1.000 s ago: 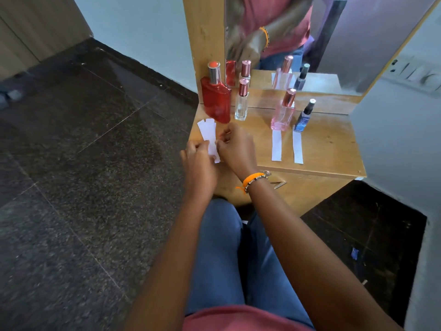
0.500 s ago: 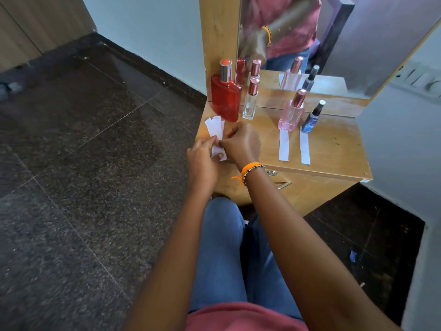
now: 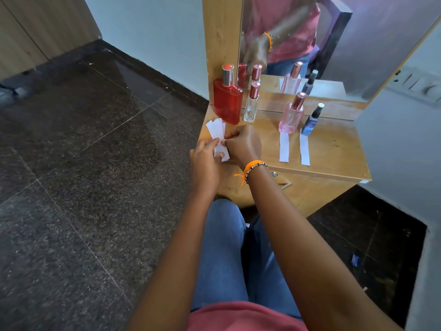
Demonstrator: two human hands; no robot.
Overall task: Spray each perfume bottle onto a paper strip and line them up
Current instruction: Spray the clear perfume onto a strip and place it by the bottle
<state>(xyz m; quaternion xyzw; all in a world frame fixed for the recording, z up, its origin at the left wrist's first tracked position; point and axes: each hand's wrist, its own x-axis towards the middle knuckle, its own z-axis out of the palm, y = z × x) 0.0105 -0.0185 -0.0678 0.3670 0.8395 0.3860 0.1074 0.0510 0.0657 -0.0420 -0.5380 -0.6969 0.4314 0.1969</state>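
Both hands, left hand (image 3: pixel 205 161) and right hand (image 3: pixel 243 145), are pinching the loose paper strips (image 3: pixel 216 130) at the worktop (image 3: pixel 334 149) edge. Two strips are lying before the pink bottle (image 3: pixel 291 117) and blue bottle (image 3: pixel 310 123); the red bottle (image 3: pixel 226 101) and clear bottle (image 3: pixel 251 106) are seemingly awaiting theirs.

Both hands (image 3: pixel 224 151) together, fingers pinched
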